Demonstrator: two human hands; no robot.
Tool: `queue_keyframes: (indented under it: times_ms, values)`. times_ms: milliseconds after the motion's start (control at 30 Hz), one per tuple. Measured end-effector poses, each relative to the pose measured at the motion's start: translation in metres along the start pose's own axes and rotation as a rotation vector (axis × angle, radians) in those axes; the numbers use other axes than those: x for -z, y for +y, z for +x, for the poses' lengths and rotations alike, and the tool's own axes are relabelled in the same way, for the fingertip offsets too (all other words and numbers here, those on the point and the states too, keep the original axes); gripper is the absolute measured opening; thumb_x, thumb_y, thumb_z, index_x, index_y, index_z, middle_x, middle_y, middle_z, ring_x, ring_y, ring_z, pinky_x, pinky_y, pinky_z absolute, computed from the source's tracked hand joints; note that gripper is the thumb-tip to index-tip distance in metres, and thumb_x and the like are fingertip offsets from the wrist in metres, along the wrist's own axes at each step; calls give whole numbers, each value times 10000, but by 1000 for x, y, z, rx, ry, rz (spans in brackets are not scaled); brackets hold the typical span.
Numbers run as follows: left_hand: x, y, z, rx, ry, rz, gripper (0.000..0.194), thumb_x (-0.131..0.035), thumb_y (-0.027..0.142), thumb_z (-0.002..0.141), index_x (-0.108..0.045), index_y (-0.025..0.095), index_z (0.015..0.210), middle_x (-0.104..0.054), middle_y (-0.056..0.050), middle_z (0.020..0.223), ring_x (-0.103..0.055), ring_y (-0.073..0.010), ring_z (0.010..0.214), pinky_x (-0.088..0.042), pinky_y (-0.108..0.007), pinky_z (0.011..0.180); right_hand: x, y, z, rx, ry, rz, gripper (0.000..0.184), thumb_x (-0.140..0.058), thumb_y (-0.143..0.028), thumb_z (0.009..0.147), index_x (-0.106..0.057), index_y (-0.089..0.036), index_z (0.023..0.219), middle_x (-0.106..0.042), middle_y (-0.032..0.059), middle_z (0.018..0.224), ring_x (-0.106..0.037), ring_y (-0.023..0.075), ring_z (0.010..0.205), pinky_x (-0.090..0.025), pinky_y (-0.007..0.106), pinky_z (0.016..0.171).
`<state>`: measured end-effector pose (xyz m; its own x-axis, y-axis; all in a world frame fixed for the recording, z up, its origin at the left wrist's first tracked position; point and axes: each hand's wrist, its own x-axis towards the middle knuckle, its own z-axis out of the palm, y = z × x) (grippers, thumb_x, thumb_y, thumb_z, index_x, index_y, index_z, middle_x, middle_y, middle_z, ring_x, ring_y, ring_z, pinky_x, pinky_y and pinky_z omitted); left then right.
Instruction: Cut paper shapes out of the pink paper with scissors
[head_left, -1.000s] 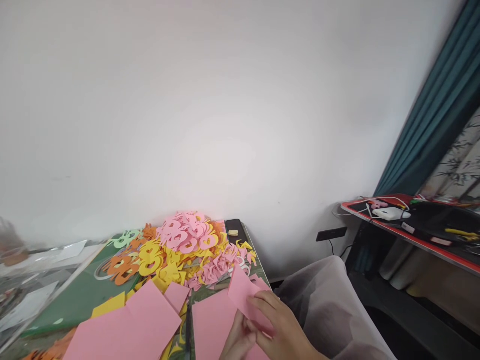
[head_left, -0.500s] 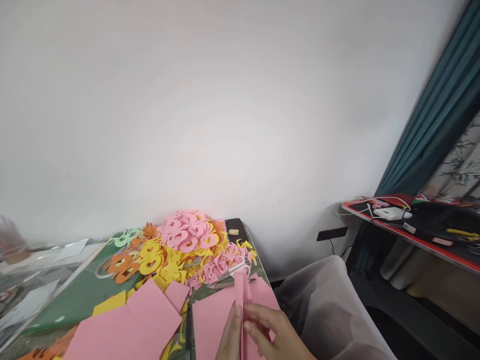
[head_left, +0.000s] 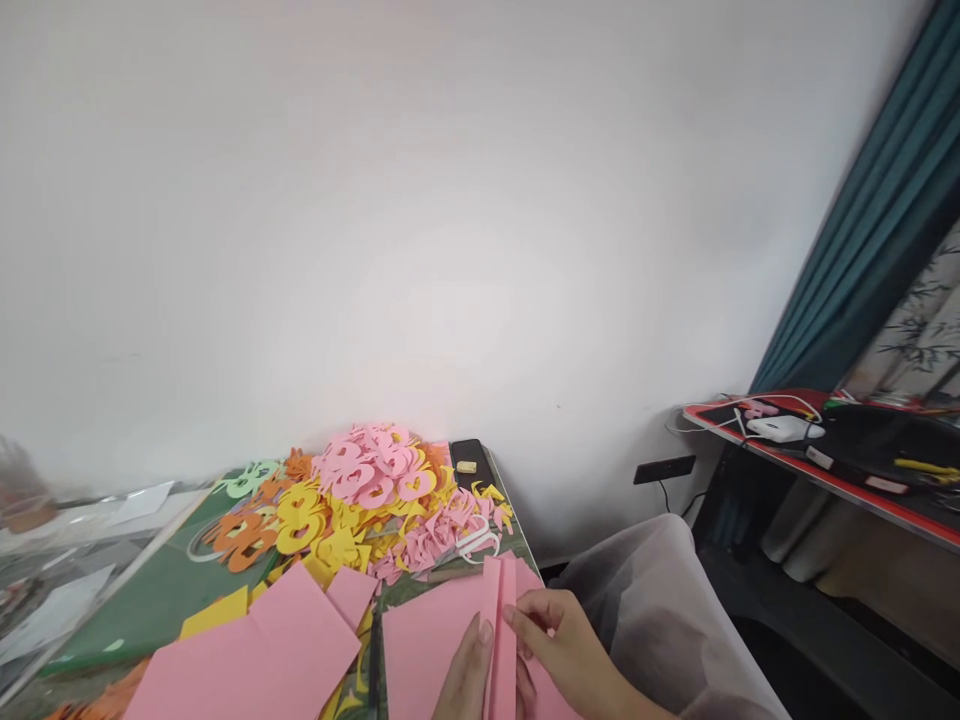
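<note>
Just one head-worn cam, facing forward over the counter (head_left: 514, 541) at a wall (head_left: 450, 250), hands (head_left: 559, 642) pretty close, bottom edge.

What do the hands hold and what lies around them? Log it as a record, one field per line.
Left hand: holding the left side of the folded pink paper
Right hand: thumb and forefinger pinching its right side
Beneath: pink sheets
To the left: large pink sheet, overlapping yellow paper
Farther back: heaped cut-outs, pink, yellow, orange and pale green, some with heart-shaped holes
Far corner: black phone-like object, small pale block on it
Far right: teal curtain
</note>
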<state>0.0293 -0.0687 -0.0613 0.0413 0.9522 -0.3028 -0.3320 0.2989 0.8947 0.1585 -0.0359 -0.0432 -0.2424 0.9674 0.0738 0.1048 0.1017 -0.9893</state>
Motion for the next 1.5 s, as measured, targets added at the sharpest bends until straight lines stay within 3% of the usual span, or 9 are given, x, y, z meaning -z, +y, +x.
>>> queue_keyframes:
  times_ms: [267,400,500,600,767,933,1067,1200,1500]
  values:
    - [-16,3,5,-76,-185,115,514,-499,629,632,-589,149,790,-619,-47,523,-596,-200,602,-447,-284,612,-7,9,1,-111,-62,283,381,-541,-408,684,-365,-190,426,-356,-75,299,-425,92,246,-229,175,263]
    - [-14,1,3,-2,-160,89,527,-463,646,644,-544,157,822,-579,-10,473,-536,-143,448,-422,-248,481,-5,8,2,-90,-48,183,370,-526,-394,693,-400,-174,424,-404,-52,314,-424,89,281,-256,185,304]
    - [-13,0,3,-3,-156,102,484,-505,612,642,-523,161,817,-523,32,416,-449,-101,347,-374,-217,390,-3,5,2,5,19,27,355,-549,-370,684,-470,-143,423,-435,-38,380,-414,70,376,-305,185,399]
    - [-12,-1,4,-22,-161,111,442,-542,586,631,-510,168,770,-466,62,383,-388,-81,306,-351,-208,351,-2,0,0,26,-15,24,416,-488,-434,728,-463,-148,427,-436,-29,397,-409,73,395,-323,191,431]
    - [-11,-3,6,-46,-133,96,404,-549,573,632,-481,175,630,-459,57,390,-406,-84,321,-395,-233,380,-2,-6,-2,37,6,34,471,-410,-507,764,-460,-153,458,-454,-14,445,-442,92,453,-362,201,483]
    - [-13,1,3,-89,-195,131,395,-521,543,679,-537,154,745,-485,41,371,-443,-107,328,-378,-231,399,-3,-3,-3,39,29,-63,390,-516,-458,722,-500,-143,493,-430,-35,435,-408,80,432,-339,196,453]
    - [-14,12,1,-205,-154,173,361,-518,488,712,-591,137,755,-604,-24,538,-556,-151,517,-430,-261,564,-2,-1,-2,-15,-23,-17,364,-488,-425,747,-467,-158,501,-418,-52,396,-410,78,343,-332,199,397]
    - [-11,24,-1,-297,-63,199,334,-561,461,685,-630,145,769,-654,-56,722,-572,-189,691,-435,-273,666,2,-4,-1,71,46,-211,350,-491,-322,755,-473,-149,452,-469,-29,425,-442,89,446,-350,198,493]
    - [-5,26,3,-242,-97,186,307,-583,437,674,-666,147,734,-670,-53,712,-582,-193,705,-422,-275,712,4,-2,1,92,4,-306,369,-425,-273,781,-470,-153,436,-466,-34,426,-437,89,461,-340,199,527]
